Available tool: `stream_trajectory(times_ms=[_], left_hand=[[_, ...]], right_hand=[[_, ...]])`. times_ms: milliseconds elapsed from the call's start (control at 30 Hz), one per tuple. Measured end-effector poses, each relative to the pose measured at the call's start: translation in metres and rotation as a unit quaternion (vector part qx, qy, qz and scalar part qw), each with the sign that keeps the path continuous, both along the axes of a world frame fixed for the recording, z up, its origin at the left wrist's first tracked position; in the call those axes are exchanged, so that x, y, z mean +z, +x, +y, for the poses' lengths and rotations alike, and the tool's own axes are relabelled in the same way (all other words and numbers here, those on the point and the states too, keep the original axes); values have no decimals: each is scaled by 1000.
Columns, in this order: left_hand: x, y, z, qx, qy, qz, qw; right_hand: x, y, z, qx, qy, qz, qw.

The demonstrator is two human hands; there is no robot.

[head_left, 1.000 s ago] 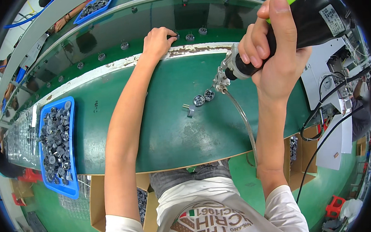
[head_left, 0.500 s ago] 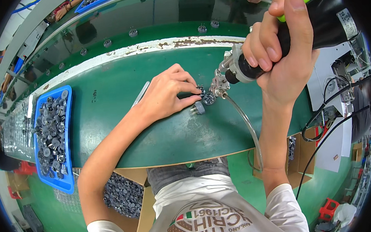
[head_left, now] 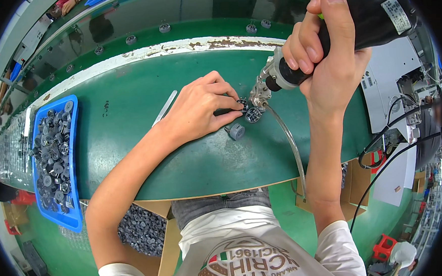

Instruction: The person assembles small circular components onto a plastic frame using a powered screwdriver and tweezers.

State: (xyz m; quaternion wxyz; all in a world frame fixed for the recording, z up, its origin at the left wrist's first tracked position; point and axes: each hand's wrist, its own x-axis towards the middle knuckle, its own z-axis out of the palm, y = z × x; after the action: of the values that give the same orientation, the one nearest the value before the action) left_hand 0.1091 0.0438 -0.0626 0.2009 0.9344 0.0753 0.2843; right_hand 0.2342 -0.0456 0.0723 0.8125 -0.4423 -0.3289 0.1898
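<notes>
- Small grey round part (head_left: 241, 105): lying on the green counter (head_left: 143, 112), being pinched by the left hand (head_left: 199, 109).
- Right hand (head_left: 327, 55): gripping a black power screwdriver (head_left: 326, 35), tip hovering beside the part.
- Two similar parts (head_left: 245, 124): waiting alongside, seemingly unfinished.
- Blue tray (head_left: 75, 162): sitting well left, holding many more pieces.

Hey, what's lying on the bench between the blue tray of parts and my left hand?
In the head view, a thin silvery metal strip lies on the green bench between the blue tray and the left hand.
</notes>
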Motion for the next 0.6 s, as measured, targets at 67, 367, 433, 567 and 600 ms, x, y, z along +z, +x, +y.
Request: stream_trajectory(times_ms=[67, 367, 433, 567, 600], left_hand=[[1, 0, 0, -2, 6, 1, 1000], [-2, 0, -1, -1, 5, -8, 1000], [-1, 1, -1, 1, 1, -7, 1000], [-3, 0, 0, -3, 4, -12, 1000], [-2, 0, 0, -3, 4, -12, 1000]], right_hand=[[0, 0, 0, -2, -3, -2, 1000], [-3, -2, 3, -7, -12, -9, 1000], [-3, -2, 3, -8, -14, -10, 1000], [-3, -2, 4, -12, -17, -14, 1000], [-3, -2, 4, -12, -17, -16, 1000]])
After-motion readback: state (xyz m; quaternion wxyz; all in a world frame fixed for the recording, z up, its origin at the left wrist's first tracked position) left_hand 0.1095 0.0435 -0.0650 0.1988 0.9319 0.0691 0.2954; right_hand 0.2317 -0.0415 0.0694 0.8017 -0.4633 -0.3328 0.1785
